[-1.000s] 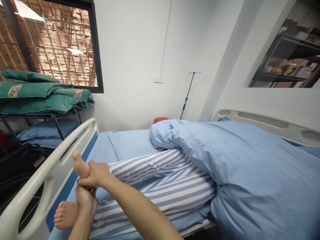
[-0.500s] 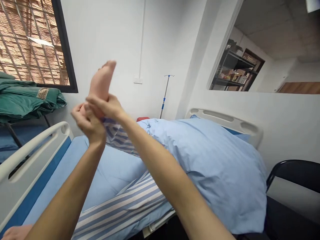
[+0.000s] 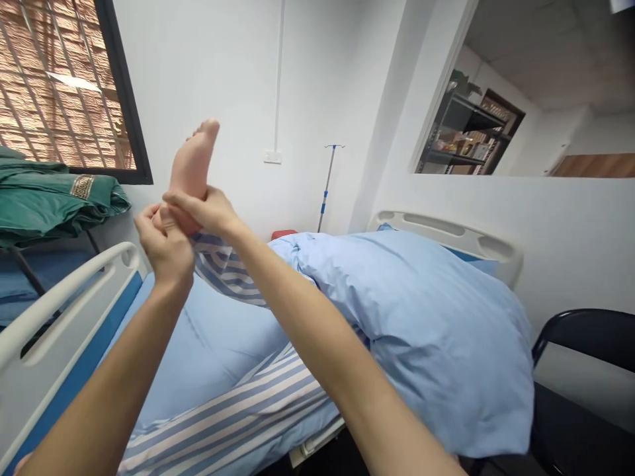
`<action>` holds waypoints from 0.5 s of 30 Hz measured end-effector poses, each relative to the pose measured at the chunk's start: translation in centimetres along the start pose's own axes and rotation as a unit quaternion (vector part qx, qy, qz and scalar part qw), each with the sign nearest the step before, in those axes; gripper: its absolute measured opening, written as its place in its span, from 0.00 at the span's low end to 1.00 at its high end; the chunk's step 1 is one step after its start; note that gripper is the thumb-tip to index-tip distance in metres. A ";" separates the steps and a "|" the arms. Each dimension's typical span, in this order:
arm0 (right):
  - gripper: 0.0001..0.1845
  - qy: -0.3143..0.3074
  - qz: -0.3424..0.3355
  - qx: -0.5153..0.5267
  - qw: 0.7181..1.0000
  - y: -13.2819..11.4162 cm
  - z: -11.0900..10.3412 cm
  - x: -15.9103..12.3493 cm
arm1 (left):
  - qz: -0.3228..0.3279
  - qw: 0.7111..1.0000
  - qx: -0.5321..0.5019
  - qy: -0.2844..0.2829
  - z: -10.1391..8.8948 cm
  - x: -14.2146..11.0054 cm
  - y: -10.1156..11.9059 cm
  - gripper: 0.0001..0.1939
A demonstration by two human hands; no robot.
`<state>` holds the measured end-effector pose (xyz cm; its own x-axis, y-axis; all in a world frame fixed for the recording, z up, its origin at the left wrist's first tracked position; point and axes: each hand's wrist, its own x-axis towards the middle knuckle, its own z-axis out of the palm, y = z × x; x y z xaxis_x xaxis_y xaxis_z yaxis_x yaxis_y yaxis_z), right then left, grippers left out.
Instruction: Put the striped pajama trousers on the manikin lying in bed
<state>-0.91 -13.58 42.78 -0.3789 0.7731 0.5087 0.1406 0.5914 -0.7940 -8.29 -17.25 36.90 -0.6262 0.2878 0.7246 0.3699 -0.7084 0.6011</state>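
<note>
A bare foot is raised above the bed, toes up, its leg in a blue-and-white striped trouser leg. My left hand is closed round the heel from below. Just above it, my right hand wraps the lower part of the same foot, thumb across the sole. Nearer me, a second striped trouser leg lies along the mattress. A light blue quilt covers the rest of the body. Part of the other foot is hidden behind my left forearm.
The bed's footboard rises at left and its headboard at far right. An IV pole stands behind the bed. A black chair is at right. Folded green fabric lies under the barred window.
Both hands and the held foot have shifted slightly left in the view. The raised trouser leg hangs more visibly beneath my right forearm. My grip looks the same.
</note>
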 end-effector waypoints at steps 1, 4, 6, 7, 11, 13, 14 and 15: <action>0.30 -0.012 0.007 -0.022 1.000 0.4 1.5 0.0 | -0.024 1.000 0.002 0.006 -1.2 0.1 -1.0 0.26; 0.28 -0.051 0.025 -0.092 0.994 2.2 6.4 -0.2 | -0.115 0.993 0.004 0.032 -5.1 0.0 -4.1 0.23; 0.27 -0.067 0.044 -0.135 0.988 3.9 10.0 -0.4 | -0.189 0.981 0.005 0.039 -7.9 -0.4 -6.3 0.20; 0.27 -0.072 0.057 -0.157 0.983 4.8 11.8 -0.6 | -0.226 0.973 0.004 0.039 -9.3 -0.7 -7.4 0.19; 0.29 -0.126 0.091 -0.224 0.962 8.5 17.9 -1.2 | -0.333 0.941 0.000 0.052 -14.3 -2.3 -12.2 0.16; 0.30 -0.179 0.097 -0.232 0.951 10.4 20.0 -1.6 | -0.367 0.928 -0.007 0.063 -16.4 -3.3 -14.7 0.15; 0.31 -0.204 0.101 -0.233 0.946 11.3 20.8 -1.8 | -0.383 0.921 -0.010 0.072 -17.3 -3.9 -15.8 0.14; 0.31 -0.228 0.104 -0.231 0.940 12.3 21.6 -2.0 | -0.398 0.914 -0.012 0.083 -18.1 -4.5 -17.0 0.13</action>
<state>-18.16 -12.75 24.84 -0.6368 0.7670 0.0790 0.5976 0.5557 -0.5780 -24.15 -18.17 17.33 -0.7868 0.6172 -0.0006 -0.2611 -0.3319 0.9065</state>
